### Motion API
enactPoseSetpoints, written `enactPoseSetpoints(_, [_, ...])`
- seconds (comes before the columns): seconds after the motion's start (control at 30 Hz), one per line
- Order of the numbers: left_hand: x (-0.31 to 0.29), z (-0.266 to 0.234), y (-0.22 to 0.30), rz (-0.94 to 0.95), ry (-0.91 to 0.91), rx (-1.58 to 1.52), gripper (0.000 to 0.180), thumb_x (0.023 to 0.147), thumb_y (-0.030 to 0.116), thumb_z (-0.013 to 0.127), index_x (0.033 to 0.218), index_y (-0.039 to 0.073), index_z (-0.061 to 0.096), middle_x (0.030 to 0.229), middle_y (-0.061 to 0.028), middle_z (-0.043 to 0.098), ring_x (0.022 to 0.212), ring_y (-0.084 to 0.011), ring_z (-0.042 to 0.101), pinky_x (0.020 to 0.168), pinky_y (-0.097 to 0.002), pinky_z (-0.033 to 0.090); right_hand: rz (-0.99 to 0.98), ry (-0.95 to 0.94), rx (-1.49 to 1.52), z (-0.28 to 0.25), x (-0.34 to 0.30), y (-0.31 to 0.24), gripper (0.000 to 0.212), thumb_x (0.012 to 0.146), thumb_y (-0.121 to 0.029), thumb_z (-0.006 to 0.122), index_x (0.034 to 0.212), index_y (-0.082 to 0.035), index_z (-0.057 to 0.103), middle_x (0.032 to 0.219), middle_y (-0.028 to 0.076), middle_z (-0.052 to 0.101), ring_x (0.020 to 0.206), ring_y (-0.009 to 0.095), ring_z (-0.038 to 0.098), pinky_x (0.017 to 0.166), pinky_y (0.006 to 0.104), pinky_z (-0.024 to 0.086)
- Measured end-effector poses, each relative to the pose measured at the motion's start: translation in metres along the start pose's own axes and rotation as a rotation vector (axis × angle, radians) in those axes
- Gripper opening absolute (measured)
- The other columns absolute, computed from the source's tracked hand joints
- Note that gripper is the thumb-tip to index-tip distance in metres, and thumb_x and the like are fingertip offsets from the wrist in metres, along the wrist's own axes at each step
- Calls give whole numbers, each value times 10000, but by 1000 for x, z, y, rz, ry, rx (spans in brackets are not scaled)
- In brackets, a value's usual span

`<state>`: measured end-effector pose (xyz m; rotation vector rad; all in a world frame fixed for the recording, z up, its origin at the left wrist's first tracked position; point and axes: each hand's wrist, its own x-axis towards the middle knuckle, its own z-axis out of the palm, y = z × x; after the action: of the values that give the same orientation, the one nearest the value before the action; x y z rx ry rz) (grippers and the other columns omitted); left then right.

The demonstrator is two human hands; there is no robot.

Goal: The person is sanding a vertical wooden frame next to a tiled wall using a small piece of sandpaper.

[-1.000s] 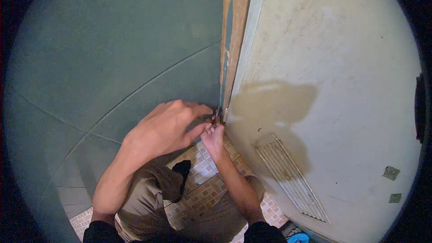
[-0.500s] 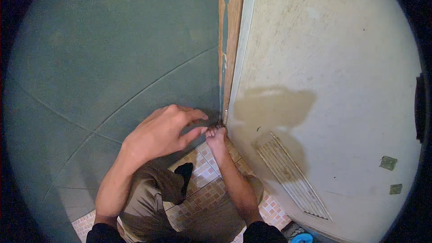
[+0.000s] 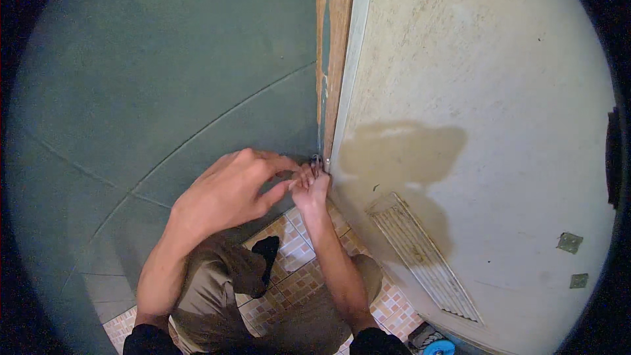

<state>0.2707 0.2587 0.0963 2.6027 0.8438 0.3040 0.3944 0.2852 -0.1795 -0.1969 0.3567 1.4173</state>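
In the head view the person crouches at the seam between a green tiled wall [image 3: 164, 79] and a pale door [image 3: 473, 92]. Both hands meet at a small metal fitting [image 3: 317, 161] on the wooden door frame [image 3: 338, 59], low down near the floor. The left hand [image 3: 230, 190] has thumb and forefinger drawn together towards the fitting; the right hand [image 3: 310, 187] pinches it from below (what exactly the fingers clasp is too small to tell). A slatted vent [image 3: 420, 256] sits in the door's lower part, and patterned floor tiles [image 3: 296, 250] show between the knees
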Motion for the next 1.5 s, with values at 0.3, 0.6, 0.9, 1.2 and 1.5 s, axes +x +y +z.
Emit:
enactPoseSetpoints(0.3, [8, 1, 1, 0, -81, -33, 262, 879, 199, 605, 1073, 31, 656, 1031, -171, 677, 956, -345, 643, 856, -412, 513, -126, 539, -11, -12, 12, 8, 182, 920, -233, 354, 829, -149, 487, 580, 4, 441, 420, 114, 286, 400, 255, 259])
enactPoseSetpoints(0.6, [7, -2, 4, -13, -77, -8, 263, 856, 163, 617, 1072, 18, 656, 1069, -163, 671, 980, -357, 631, 871, -414, 509, 23, 358, -34, 20, -7, 0, 187, 912, -144, 372, 737, -147, 435, 550, -6, 328, 424, 110, 242, 386, 255, 196])
enactPoseSetpoints(0.9, [6, -2, 1, 26, -51, -17, 262, 863, 170, 607, 1076, 25, 660, 1060, -160, 674, 973, -354, 633, 873, -415, 509, -10, 317, -141, 31, -24, 8, 169, 940, -143, 369, 838, -138, 503, 616, -16, 428, 438, 121, 309, 408, 246, 268])
enactPoseSetpoints(1.2, [6, 0, -1, -11, -91, -6, 272, 879, 212, 611, 1085, 40, 650, 1068, -165, 666, 988, -356, 625, 867, -425, 505, 39, 400, -109, -13, 16, -15, 188, 942, -166, 350, 820, -150, 492, 570, -23, 347, 434, 99, 260, 384, 240, 217])
enactPoseSetpoints(1.5, [6, -2, -5, -68, -93, 21, 268, 870, 204, 612, 1074, 36, 651, 1046, -164, 668, 979, -368, 622, 871, -424, 505, -9, -56, -163, 48, -28, -4, 189, 950, -254, 452, 783, -165, 465, 569, -30, 305, 457, 93, 237, 417, 234, 209])
